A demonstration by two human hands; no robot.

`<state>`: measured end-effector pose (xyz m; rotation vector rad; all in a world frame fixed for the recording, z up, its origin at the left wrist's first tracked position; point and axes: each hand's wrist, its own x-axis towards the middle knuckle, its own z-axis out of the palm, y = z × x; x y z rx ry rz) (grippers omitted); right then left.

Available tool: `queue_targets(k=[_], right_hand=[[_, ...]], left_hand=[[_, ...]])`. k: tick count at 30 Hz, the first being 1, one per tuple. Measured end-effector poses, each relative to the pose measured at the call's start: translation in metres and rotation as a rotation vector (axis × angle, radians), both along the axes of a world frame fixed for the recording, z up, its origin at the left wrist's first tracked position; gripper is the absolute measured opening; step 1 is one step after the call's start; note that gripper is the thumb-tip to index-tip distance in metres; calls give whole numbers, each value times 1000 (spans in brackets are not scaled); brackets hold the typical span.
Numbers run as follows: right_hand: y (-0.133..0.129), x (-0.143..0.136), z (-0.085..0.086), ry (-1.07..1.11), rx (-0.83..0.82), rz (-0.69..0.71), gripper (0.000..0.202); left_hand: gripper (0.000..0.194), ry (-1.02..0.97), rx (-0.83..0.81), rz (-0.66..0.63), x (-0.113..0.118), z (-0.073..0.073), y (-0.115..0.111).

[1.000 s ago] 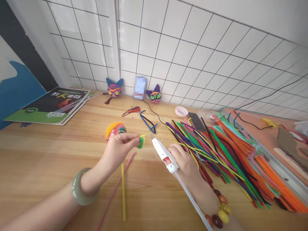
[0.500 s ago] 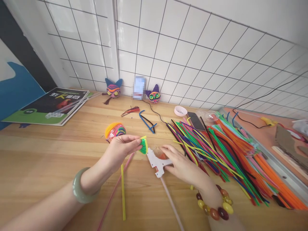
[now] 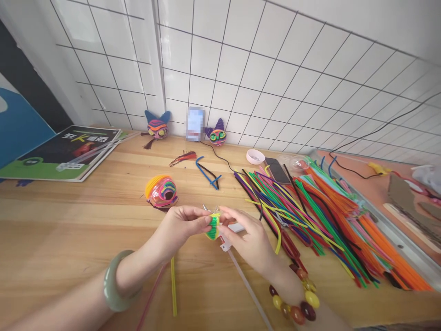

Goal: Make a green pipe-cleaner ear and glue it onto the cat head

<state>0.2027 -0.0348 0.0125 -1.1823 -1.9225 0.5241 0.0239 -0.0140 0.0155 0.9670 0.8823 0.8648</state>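
Note:
Between my two hands is a small green piece edged in yellow (image 3: 213,228), which looks made of pipe cleaners. My left hand (image 3: 186,224) pinches its left side with thumb and fingers. On the right side, the fingertips of my right hand (image 3: 246,232) close on its yellow edge. A white glue gun (image 3: 225,245) lies on the table just behind and below the piece, partly hidden by my right hand, with a long glue stick (image 3: 248,290) running from its back. Left of my hands sits a clear ball partly covered in coloured pipe cleaners (image 3: 161,191).
Many loose pipe cleaners (image 3: 285,207) spread over the right side. Two decorated heads with ears (image 3: 157,125) stand by the wall near a propped phone (image 3: 195,124). A pink bowl (image 3: 255,156), a dark phone (image 3: 277,170) and a book (image 3: 65,151) lie around the table.
My right hand has let go of the glue gun, now lying on the table, and has come to the green and yellow piece. My left hand has moved slightly right and down with it.

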Motion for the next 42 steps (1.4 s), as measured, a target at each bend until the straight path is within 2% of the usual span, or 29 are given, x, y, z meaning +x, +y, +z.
queue_targets(k=[10, 20, 31, 35, 42], right_hand=[[-2, -2, 4, 78, 52, 19, 27], [-2, -4, 6, 118, 32, 3, 17], [-1, -5, 6, 129, 40, 19, 18], [-1, -5, 5, 119, 29, 5, 17], [-1, -3, 3, 103, 23, -4, 17]], left_hand=[[21, 9, 12, -68, 0, 1, -2], [19, 22, -42, -35, 1, 5, -2], [18, -2, -83, -40, 0, 2, -1], [17, -58, -141, -14, 0, 2, -2], [23, -194, -201, 65, 2, 10, 0]])
